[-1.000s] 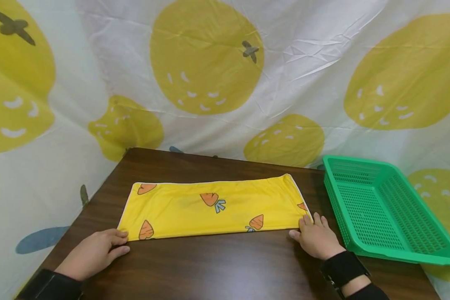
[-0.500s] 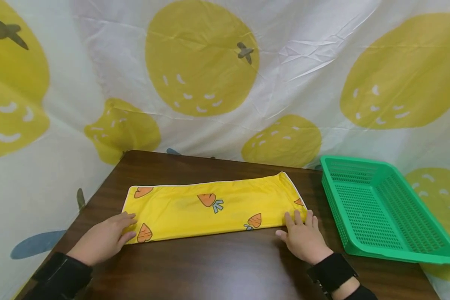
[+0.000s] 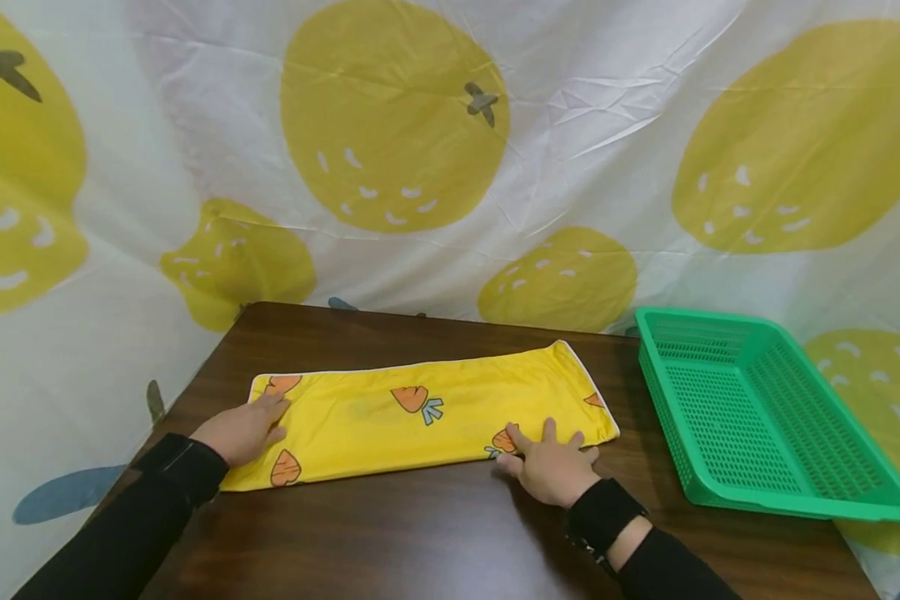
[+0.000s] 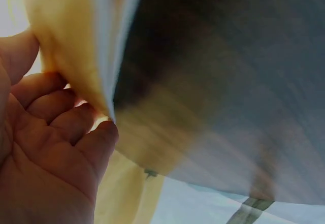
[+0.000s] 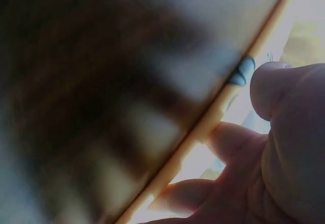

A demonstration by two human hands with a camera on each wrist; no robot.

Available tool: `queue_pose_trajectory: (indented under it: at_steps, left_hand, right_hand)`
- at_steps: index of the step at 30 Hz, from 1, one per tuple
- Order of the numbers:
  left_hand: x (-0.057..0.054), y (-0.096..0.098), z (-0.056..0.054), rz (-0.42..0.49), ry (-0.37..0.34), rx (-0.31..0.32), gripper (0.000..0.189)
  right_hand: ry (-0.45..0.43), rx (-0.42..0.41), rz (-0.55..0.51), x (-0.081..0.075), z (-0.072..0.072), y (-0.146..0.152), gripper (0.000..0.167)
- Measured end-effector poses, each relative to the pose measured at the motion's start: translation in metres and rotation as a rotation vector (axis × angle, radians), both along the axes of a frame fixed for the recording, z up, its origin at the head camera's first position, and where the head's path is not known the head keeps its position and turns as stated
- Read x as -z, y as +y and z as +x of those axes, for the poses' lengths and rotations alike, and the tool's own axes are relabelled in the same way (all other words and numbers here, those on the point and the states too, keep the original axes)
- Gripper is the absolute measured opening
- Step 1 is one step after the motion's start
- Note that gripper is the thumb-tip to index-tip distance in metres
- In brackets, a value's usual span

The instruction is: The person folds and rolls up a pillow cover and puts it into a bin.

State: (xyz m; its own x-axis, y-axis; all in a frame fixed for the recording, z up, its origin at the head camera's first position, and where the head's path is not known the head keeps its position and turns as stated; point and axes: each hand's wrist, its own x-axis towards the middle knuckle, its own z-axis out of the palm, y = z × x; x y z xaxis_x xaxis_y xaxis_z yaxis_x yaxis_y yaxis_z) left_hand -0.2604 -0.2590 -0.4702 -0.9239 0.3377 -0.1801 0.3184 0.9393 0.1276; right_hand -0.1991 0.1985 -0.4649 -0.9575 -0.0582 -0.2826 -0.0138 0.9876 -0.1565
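Note:
A yellow cloth (image 3: 390,429) printed with orange carrots and edged in white lies folded into a long strip across the table. On its left end rests my left hand (image 3: 243,429), fingers stretched out over the fabric. In the left wrist view, the fingers of that hand (image 4: 56,137) are against the cloth (image 4: 66,36) beside its white edge. My right hand (image 3: 555,468) is spread at the near edge, right of the middle, fingertips over a printed carrot. The right wrist view shows the right hand's fingers (image 5: 228,142) apart along the cloth's folded edge (image 5: 177,158).
A green plastic basket (image 3: 686,425) with slotted walls stands on the right of the dark wooden table (image 3: 390,533). Behind the table hangs a white curtain (image 3: 547,158) with large yellow fruit prints. It also runs along the left side.
My left hand has moved from the cloth's near left corner up onto its left end. The right hand has slid leftward from the near right corner, fingers spreading. The cloth keeps its folded shape.

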Motion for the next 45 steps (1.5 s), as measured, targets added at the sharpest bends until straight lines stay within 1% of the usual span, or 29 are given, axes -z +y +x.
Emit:
queue_pose_trajectory:
  at_steps: [3,6,9,13,16,20,24,27,30,34,38,42,45]
  left_hand:
    - [0.004,-0.005,-0.002,0.016,-0.026,-0.011,0.069]
    - [0.008,-0.011,-0.001,0.035,-0.027,-0.022,0.074]
    - [0.007,-0.014,0.003,0.043,-0.041,-0.045,0.078]
    - [0.007,-0.014,0.009,0.049,-0.064,-0.065,0.084]
    - [0.007,-0.012,0.013,0.05,-0.077,-0.069,0.088]
    - [0.007,-0.008,0.02,0.061,-0.077,-0.06,0.089]
    - [0.01,-0.002,0.028,0.07,-0.057,-0.041,0.092]
    - [0.012,0.003,0.035,0.077,-0.041,-0.022,0.094]
    - [0.014,0.009,0.041,0.089,-0.034,-0.014,0.096]
    - [0.013,0.02,0.05,0.099,-0.024,0.005,0.097]
    - [0.012,0.03,0.058,0.091,0.005,0.048,0.097]
    - [0.011,0.038,0.062,0.071,0.062,0.077,0.094]
    - [0.01,0.041,0.066,0.064,0.094,0.091,0.093]
  right_hand:
    - [-0.047,0.015,-0.03,-0.002,-0.006,0.009,0.063]
    - [-0.069,-0.005,-0.061,-0.005,-0.011,0.019,0.062]
    - [-0.081,-0.037,-0.079,-0.007,-0.016,0.028,0.061]
    - [-0.065,-0.084,-0.09,-0.006,-0.024,0.037,0.06]
    - [-0.062,-0.107,-0.091,-0.005,-0.03,0.042,0.061]
    - [-0.08,-0.116,-0.087,-0.005,-0.04,0.05,0.065]
    - [-0.096,-0.11,-0.081,-0.007,-0.049,0.059,0.068]
    - [-0.112,-0.104,-0.102,-0.008,-0.056,0.068,0.069]
    - [-0.124,-0.118,-0.138,-0.009,-0.063,0.078,0.067]
    - [-0.108,-0.124,-0.17,-0.01,-0.072,0.091,0.065]
    - [-0.072,-0.081,-0.175,-0.01,-0.081,0.103,0.064]
    - [-0.006,-0.045,-0.121,-0.003,-0.086,0.106,0.066]
    - [0.088,-0.017,-0.047,0.002,-0.083,0.099,0.071]
